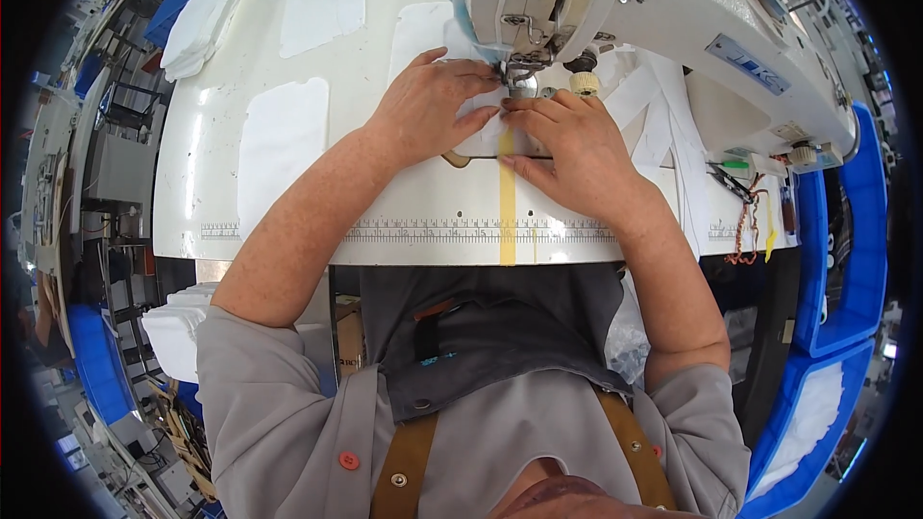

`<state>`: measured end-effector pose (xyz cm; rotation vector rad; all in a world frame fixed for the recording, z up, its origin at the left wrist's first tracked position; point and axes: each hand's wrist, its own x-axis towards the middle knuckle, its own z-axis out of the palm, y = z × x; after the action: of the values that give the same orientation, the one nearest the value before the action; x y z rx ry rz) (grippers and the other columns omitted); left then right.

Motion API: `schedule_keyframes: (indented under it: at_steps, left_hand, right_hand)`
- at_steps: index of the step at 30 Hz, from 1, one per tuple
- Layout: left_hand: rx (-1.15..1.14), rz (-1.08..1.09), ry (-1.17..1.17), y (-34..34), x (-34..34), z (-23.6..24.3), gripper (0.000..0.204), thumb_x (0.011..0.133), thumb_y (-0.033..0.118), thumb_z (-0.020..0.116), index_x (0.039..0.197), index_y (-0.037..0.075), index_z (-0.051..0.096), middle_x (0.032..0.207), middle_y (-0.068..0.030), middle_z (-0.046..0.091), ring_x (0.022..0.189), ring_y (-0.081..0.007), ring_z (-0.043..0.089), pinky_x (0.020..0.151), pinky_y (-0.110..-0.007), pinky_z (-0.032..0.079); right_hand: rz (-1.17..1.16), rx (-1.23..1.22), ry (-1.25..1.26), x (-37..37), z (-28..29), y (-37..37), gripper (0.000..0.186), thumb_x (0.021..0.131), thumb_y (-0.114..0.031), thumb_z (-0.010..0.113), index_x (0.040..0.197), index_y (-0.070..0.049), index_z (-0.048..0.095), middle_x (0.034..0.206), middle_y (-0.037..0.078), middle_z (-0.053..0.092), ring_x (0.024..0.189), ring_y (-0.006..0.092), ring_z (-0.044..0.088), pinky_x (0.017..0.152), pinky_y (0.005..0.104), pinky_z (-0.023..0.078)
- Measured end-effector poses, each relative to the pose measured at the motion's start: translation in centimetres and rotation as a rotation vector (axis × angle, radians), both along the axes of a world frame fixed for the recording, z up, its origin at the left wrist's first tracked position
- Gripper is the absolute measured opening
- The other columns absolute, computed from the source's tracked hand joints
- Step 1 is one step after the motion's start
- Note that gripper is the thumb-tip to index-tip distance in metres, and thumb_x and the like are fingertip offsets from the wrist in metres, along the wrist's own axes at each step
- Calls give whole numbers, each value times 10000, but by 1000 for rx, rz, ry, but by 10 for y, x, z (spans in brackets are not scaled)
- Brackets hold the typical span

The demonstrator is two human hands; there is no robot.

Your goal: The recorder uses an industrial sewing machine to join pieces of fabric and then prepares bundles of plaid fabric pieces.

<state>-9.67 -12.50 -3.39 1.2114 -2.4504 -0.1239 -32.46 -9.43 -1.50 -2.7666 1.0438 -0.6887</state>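
Note:
Both my hands rest at the needle area of a white sewing machine (663,14). My left hand (423,108) lies to the left of the presser foot (520,69), fingers stretched out and thumb apart. A white fabric piece (415,31) with rounded corners shows just beyond it, partly behind the machine head. My right hand (582,146) is on the right, its fingertips close in front of the foot, the thumb spread toward me. Whatever lies directly under the fingertips is mostly hidden. A yellow tape strip (508,197) runs between the hands to the table's front edge.
White fabric pieces (282,139) lie on the left of the table, with a stack (202,24) at the far left corner. A printed ruler (404,231) follows the front edge. Thread snips (731,183) sit at the right, beside blue bins (812,269).

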Motion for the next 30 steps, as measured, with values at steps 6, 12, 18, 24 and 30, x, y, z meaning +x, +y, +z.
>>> schedule_keyframes:
  at_steps: [6,12,18,24,30]
  left_hand:
    - [-71,10,-19,-29,4,-3,253,886,268,661,1061,112,755,1108,-64,722,1014,-244,673,1091,-417,418]
    - [54,199,387,-69,22,-9,366,847,331,730,1134,105,717,1078,-87,721,985,-267,680,965,-341,499]
    - [-186,854,-287,-83,25,1,720,804,724,630,1202,129,711,1455,-69,494,1397,-188,377,1136,-542,226]
    - [239,680,12,-97,16,9,408,774,415,810,1077,157,719,1200,-89,681,1187,-213,603,1085,-476,357]
    - [-180,676,611,-137,109,18,483,710,290,887,1076,116,624,1097,-138,712,1010,-306,687,902,-387,537]
  right_hand:
    - [-83,-83,2,7,-8,-5,348,831,-304,736,1067,-51,691,1101,67,701,930,246,645,855,383,455]
    - [-76,-117,-23,5,-14,-5,322,846,-286,723,1066,-54,683,1124,59,692,919,249,642,846,383,450]
    - [-22,-47,-70,8,-14,-12,304,847,-247,716,1073,-47,675,1132,74,684,957,270,643,850,396,457]
    - [-24,-66,-56,9,-10,-11,318,833,-225,728,1088,-42,673,1121,89,677,992,290,643,839,427,485]
    - [-37,-57,-82,9,-12,-11,327,832,-218,727,1100,-40,664,1133,89,667,991,294,642,830,423,491]
